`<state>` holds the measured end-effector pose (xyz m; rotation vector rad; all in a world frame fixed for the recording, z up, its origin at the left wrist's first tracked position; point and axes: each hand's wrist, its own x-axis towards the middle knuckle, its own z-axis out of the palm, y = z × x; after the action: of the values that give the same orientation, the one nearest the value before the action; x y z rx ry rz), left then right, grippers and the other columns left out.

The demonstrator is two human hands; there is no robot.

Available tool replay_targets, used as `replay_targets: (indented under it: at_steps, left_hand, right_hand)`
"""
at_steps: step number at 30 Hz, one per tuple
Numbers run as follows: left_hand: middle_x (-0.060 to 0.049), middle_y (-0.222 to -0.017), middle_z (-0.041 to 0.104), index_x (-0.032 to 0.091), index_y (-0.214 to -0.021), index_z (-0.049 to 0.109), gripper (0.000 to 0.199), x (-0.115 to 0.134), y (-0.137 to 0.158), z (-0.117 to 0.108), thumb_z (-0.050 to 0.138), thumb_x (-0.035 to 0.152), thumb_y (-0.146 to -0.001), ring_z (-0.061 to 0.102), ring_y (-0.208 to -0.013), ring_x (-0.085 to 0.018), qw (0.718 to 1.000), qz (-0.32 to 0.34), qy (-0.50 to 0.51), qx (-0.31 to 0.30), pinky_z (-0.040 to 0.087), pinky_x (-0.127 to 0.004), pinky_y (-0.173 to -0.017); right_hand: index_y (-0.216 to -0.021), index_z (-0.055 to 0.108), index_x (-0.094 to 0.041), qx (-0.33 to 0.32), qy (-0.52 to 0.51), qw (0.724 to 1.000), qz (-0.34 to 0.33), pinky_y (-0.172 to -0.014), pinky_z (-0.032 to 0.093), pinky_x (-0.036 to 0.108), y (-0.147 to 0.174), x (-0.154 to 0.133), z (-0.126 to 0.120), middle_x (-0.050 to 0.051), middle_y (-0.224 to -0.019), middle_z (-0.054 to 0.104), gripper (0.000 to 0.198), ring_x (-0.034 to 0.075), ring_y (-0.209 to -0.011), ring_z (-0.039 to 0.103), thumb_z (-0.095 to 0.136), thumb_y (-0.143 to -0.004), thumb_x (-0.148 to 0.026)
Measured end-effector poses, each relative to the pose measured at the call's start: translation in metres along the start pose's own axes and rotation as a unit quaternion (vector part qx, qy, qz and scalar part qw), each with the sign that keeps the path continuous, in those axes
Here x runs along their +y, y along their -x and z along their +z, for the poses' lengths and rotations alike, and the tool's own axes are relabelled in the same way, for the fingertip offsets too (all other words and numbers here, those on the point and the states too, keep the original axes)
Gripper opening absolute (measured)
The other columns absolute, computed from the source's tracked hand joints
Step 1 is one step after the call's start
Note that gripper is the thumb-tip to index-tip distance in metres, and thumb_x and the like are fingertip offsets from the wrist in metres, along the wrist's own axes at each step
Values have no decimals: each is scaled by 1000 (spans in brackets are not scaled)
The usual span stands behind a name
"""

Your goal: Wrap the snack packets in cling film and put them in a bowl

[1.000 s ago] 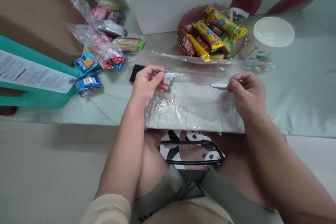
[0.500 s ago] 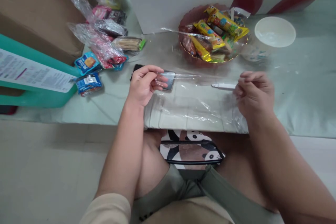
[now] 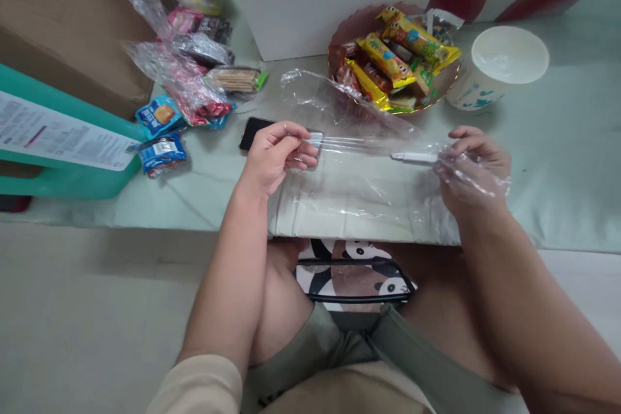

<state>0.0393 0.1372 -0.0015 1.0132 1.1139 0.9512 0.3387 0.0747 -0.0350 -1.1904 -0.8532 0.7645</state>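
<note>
My left hand (image 3: 285, 152) pinches one edge of a clear plastic sheet (image 3: 359, 142) between thumb and fingertips, above a dark phone (image 3: 253, 132) that lies partly behind the hand. The sheet is pulled taut in thin creases across to my right hand (image 3: 478, 168). There the fingers are closed on its other end, and some loose film drapes over them. A slim white tool (image 3: 414, 158), like a pen or a small craft knife, points left from beside my right fingers. Its right end is hidden, so whether the hand touches it I cannot make out. More clear film (image 3: 349, 200) spreads near the table edge.
Behind the sheet stands a pink bowl (image 3: 339, 32) of wrapped snacks, with a white paper cup (image 3: 509, 58) to its right. Bagged snacks (image 3: 194, 71) and a teal box (image 3: 72, 136) are at left. White cartons (image 3: 334, 0) stand at the back.
The upper part of the plastic film has dropped and billowed in front of the bowl, and film now covers my right hand. My right fingers have spread slightly; the left hand has barely moved.
</note>
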Motion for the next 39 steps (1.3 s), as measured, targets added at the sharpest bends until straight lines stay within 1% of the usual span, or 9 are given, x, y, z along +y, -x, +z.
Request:
replay_targets:
  at_steps: [3, 9, 12, 17, 21, 25, 29, 35, 39]
  left_hand:
    - [1, -64, 74, 18, -74, 62, 5, 2, -1, 0, 59, 15, -76, 72, -55, -11, 1000, -11, 25, 8, 51, -15, -45]
    - [-1, -71, 76, 17, -71, 63, 7, 3, -3, -5, 62, 14, -78, 76, -64, -13, 998, -13, 63, -2, 58, -18, -56]
    - [-3, -75, 77, 17, -71, 64, 16, 1, -4, -7, 65, 26, -84, 77, -70, -16, 997, -11, 73, -5, 62, -23, -64]
    - [-5, -82, 77, 19, -76, 67, 33, -2, -8, -10, 64, 49, -89, 77, -78, -18, 998, -8, 65, 16, 63, -26, -68]
    - [-3, -91, 77, 20, -81, 67, 13, -4, -9, -12, 72, 31, -78, 74, -76, -14, 998, 1, 55, 28, 60, -23, -66]
    - [-2, -105, 75, 21, -94, 68, 27, -4, -8, -14, 72, 17, -69, 74, -87, -15, 998, 7, 63, 3, 62, -27, -73]
    - [-3, -118, 72, 23, -102, 68, 38, -5, -7, -14, 73, 14, -65, 74, -89, -15, 998, 13, 59, -4, 63, -25, -72]
    - [-3, -139, 65, 28, -118, 65, 53, -7, -7, -18, 73, 12, -68, 74, -89, -14, 999, 31, 30, -19, 61, -21, -64]
    - [-3, -140, 65, 30, -121, 63, 53, -8, -8, -20, 72, 14, -72, 72, -84, -12, 999, 28, 31, -6, 59, -20, -61]
  right_hand:
    - [-54, 61, -18, -11, -45, 999, -27, -46, 24, 23, -3, 3, -4, 4, -92, 60, 31, 7, -57, 45, 91, -51, -29]
    - [-63, 65, -21, -12, -93, 995, 16, -49, 36, 27, -5, 0, -15, 0, -102, 61, 24, 8, -57, 49, 87, -56, -26]
    - [-67, 65, -23, 0, -97, 994, 52, -51, 39, 27, -7, -2, -23, 0, -105, 61, 23, 9, -60, 51, 86, -58, -27]
    - [-64, 60, -21, -11, -64, 997, 34, -58, 44, 29, -4, -6, -25, 0, -107, 61, 36, 10, -67, 54, 93, -51, -29]
    - [-63, 60, -20, -30, -11, 999, 40, -68, 48, 31, 4, -11, -14, 0, -117, 59, 37, 10, -77, 59, 94, -49, -24]
    - [-63, 59, -21, -70, 6, 996, 50, -88, 53, 35, 12, -16, -6, -1, -124, 57, 36, 15, -94, 66, 93, -50, -23]
    - [-85, 63, -27, -80, -8, 990, 112, -77, 56, 31, 13, -20, 0, -2, -131, 55, 48, 17, -97, 69, 91, -47, -20]
    - [-113, 48, -33, 50, -22, 971, 234, -52, 49, 28, 0, -17, 5, 1, -110, 58, 67, 16, -70, 64, 72, -51, -30]
    - [-106, 47, -28, 48, 75, 994, 68, -56, 46, 25, 3, -8, -2, -2, -100, 54, 56, 11, -70, 58, 74, -57, -30]
